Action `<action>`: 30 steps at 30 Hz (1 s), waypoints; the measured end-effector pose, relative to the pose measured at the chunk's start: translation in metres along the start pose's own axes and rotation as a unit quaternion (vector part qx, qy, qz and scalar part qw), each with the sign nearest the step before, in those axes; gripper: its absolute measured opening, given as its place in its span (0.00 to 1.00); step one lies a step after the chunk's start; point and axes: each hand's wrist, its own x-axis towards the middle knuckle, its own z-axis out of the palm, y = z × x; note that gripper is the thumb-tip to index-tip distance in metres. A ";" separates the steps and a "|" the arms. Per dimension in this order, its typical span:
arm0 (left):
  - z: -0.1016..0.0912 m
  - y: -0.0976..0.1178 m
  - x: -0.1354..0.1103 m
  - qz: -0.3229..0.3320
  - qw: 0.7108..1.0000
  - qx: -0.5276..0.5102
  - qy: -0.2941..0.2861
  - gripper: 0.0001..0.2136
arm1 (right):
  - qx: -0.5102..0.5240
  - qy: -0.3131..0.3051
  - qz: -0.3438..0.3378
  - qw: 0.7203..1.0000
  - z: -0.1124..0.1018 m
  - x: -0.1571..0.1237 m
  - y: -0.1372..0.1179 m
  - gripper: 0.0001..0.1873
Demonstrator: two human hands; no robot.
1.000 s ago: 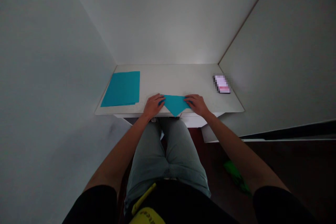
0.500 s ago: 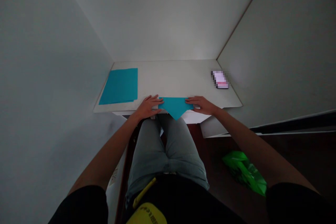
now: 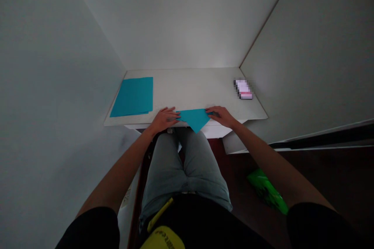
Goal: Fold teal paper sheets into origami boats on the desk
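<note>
One folded turquoise paper triangle [image 3: 195, 118], long edge crosswise, spans my left hand [image 3: 163, 120] and right hand [image 3: 221, 116], each grasping an end.

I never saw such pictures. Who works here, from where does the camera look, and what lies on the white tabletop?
No machine: a camera worn on a person's head looks forward and down at their bare left hand and bare right hand. Each hand touches one end of a folded teal sheet, apparently paper, whose point hangs past the front edge of the white tabletop. On the left lie flat teal sheets; on the right, a dark-edged phone, its screen pixelated.
</note>
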 end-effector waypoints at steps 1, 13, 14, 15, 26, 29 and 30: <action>0.000 0.001 0.001 -0.003 1.000 -0.002 0.005 0.11 | -0.008 0.002 0.006 1.000 0.000 0.000 0.001 0.17; 0.006 0.022 0.031 -0.156 0.985 0.043 0.059 0.23 | -0.057 -0.003 0.015 0.998 -0.003 0.003 0.024 0.29; 0.006 0.023 0.033 -0.167 0.983 0.049 0.057 0.26 | -0.059 0.000 0.019 0.998 -0.003 0.005 0.027 0.29; 0.006 0.024 0.035 -0.175 0.982 0.052 0.053 0.27 | -0.061 0.005 0.024 0.998 -0.003 0.008 0.029 0.28; 0.004 0.019 0.040 -0.202 0.978 0.039 0.023 0.16 | -0.087 0.016 0.045 0.995 -0.001 0.015 0.041 0.24; 0.004 0.017 0.041 -0.206 0.978 0.032 0.020 0.16 | -0.091 0.016 0.047 0.995 -0.001 0.015 0.039 0.21; 0.004 0.016 0.041 -0.202 0.979 0.027 0.020 0.16 | -0.089 0.018 0.047 0.995 -0.001 0.015 0.038 0.20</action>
